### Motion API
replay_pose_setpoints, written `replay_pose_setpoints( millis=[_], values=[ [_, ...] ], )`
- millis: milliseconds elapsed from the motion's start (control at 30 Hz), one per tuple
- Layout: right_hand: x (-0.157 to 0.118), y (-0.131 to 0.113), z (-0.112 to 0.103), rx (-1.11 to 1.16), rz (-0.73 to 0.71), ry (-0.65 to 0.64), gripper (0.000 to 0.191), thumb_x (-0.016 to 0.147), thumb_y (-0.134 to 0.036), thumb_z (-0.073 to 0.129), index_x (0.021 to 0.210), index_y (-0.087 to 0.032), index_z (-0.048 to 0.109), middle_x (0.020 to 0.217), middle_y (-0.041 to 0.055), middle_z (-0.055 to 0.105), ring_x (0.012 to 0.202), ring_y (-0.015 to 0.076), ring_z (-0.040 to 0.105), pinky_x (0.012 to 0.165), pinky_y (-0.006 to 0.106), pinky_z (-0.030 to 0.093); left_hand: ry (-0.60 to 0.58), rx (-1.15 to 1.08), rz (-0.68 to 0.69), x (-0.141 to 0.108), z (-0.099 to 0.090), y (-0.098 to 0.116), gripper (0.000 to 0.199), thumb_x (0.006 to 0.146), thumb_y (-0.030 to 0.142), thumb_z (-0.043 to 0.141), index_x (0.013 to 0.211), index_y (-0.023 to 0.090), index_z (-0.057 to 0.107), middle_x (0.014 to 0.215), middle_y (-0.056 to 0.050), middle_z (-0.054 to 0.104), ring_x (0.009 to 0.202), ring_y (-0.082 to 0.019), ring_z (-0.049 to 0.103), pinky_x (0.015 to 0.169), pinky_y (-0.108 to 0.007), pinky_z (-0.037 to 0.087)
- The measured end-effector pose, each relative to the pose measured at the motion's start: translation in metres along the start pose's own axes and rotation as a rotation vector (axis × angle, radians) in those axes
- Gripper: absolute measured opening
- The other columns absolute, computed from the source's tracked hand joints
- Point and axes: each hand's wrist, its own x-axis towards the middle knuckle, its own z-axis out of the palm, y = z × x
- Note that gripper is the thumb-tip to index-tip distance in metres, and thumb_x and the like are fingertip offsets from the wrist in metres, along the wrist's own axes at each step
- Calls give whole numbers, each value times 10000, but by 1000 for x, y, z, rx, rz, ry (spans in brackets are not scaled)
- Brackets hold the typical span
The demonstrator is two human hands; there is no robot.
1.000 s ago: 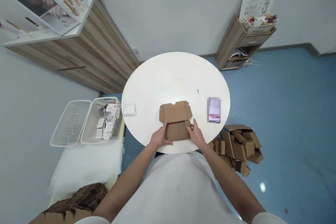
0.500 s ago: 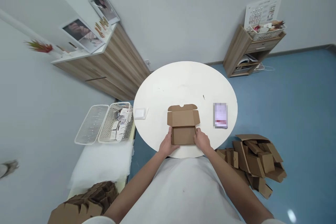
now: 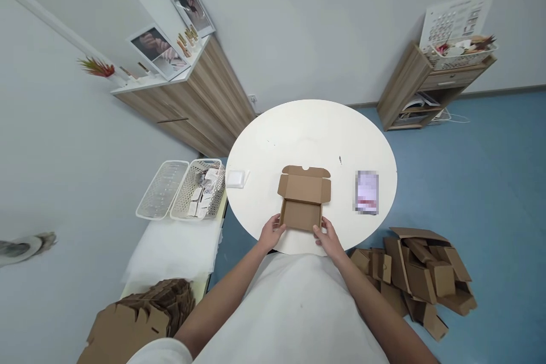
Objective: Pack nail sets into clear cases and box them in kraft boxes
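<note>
A small brown cardboard box [image 3: 301, 215] lies near the front edge of the round white table, its lid folded back away from me and the side flaps spread out. Nothing lies inside its shallow tray. My left hand [image 3: 271, 233] grips the near left corner, thumb at the front wall and fingers along the side. At the near right corner, my right hand [image 3: 329, 239] holds the box the same way, with its thumb on the front edge.
On the white table [image 3: 311, 125] lie a white packet [image 3: 235, 178] at left and a blurred-out lilac item [image 3: 367, 192] at right. A white basket [image 3: 198, 190] of small packs and flat cardboard [image 3: 128, 318] stand left. Cardboard boxes [image 3: 420, 273] pile up on the floor at right.
My hands have slid nearer to me along the box sides, to its near corners. The box is turned slightly. The whole view has shifted, so the scene sits further right.
</note>
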Motion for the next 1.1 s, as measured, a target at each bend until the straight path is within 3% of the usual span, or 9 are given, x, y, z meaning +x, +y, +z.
replay_pose_setpoints(
  millis=[167,467,667,767,867,967,1033,1100],
  values=[
    [6,-11,1,128,-47,-32,777,673,-476,575,1331,-221,249,1374,91,300,1031,219,534,910,365,412,1,-106,9,5,3,10,553,714,269,609,1227,204,412,1257,-111,468,1093,-224,491,880,-348,399],
    [11,-33,13,224,13,-76,817,675,-453,596,1356,-280,180,1356,33,363,1190,219,408,979,394,348,-35,-86,7,24,-4,9,762,685,202,611,1338,223,219,1377,-109,311,1228,-251,346,981,-398,299],
    [11,-31,22,155,-17,19,791,685,-485,572,1350,-293,190,1419,29,239,1192,229,402,962,384,363,-67,-18,71,34,-9,-5,819,675,190,603,1359,205,154,1388,-111,286,1250,-236,314,1019,-377,258],
    [10,-23,27,69,-20,170,778,693,-505,549,1346,-268,200,1409,78,244,1175,248,412,946,405,369,-117,30,100,33,-16,-10,816,683,198,589,1361,180,136,1378,-129,295,1254,-231,308,1029,-383,246],
    [4,-19,37,-186,-98,487,754,699,-530,517,1325,-211,243,1380,118,263,1247,279,278,1002,464,263,-110,77,154,31,-33,-13,725,707,229,566,1335,176,208,1364,-128,309,1253,-228,306,1031,-387,250],
    [-4,-26,57,-414,-285,696,737,716,-508,505,1319,-177,239,1390,134,203,1285,293,152,1023,504,164,69,135,207,35,-65,-18,594,735,274,539,1274,177,309,1318,-121,353,1244,-236,309,1031,-406,250],
    [-7,-39,78,-491,-405,667,700,742,-475,484,1322,-179,226,1395,129,185,1282,290,157,1012,506,181,239,173,217,43,-92,-22,556,746,286,526,1251,175,323,1307,-125,345,1252,-243,283,1037,-421,229],
    [-4,-55,103,-542,-461,523,645,766,-443,454,1319,-194,234,1383,114,224,1275,278,188,1002,493,215,368,186,189,57,-121,-25,577,748,295,526,1262,180,291,1325,-130,303,1271,-251,233,1042,-433,206]
  ],
)
